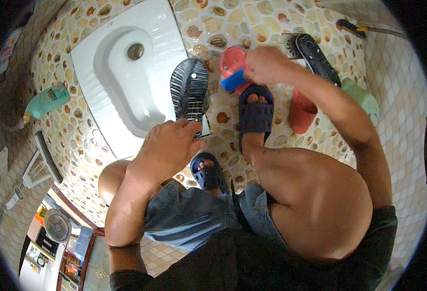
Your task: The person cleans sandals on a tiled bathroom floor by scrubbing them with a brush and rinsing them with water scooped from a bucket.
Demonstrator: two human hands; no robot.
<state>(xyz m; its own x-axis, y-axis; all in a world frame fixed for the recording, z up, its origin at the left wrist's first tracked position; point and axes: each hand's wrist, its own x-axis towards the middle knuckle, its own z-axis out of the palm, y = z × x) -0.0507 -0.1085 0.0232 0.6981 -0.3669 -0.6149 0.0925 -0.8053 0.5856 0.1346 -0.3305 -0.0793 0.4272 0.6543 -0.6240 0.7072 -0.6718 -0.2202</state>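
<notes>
My left hand [167, 148] is closed on the heel end of a black-and-white striped flip-flop [189, 89], its toe end pointing away beside the squat toilet. Higher up on the right, my right hand [267, 65] grips a blue block-shaped scrubber [234, 81]; its underside is hidden. The scrubber overlaps a red, round-ended thing [233, 57], whose kind I cannot tell. It lies just beyond the toes of my sandalled right foot [256, 111]. A dark flip-flop [318, 58] and a red slipper [302, 114] rest right of that hand, partly behind my forearm.
A white squat toilet [84, 53] fills the left of the pebble-patterned floor. A green bottle [48, 101] and a long-handled brush [41, 165] are farther left. On the right are a floor drain [291, 46], a pale green container [361, 99] and a black-headed tool [351, 28].
</notes>
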